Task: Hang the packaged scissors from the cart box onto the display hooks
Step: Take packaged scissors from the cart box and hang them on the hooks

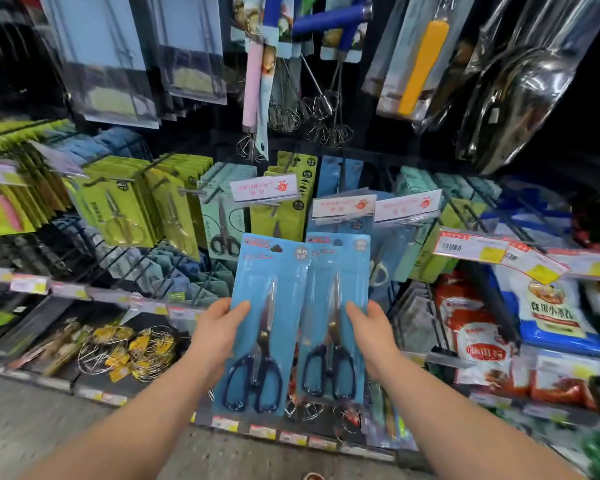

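Observation:
I hold two blue packs of dark-handled scissors upright in front of the display. My left hand (219, 332) grips the left pack (269, 296) by its left edge, thumb on the front. My right hand (373, 336) grips the right pack (338, 271) by its right edge. The packs touch side by side. Just above them, display hooks with white price tags (343, 206) carry more blue scissor packs (342, 174). The cart box is out of view.
Green scissor packs (125, 202) and teal scissor packs (222, 209) hang on hooks to the left. Whisks (321, 105) and bagged utensils hang above. Wire rings with yellow tags (129, 348) lie on the lower left shelf, food bags (482, 341) at lower right.

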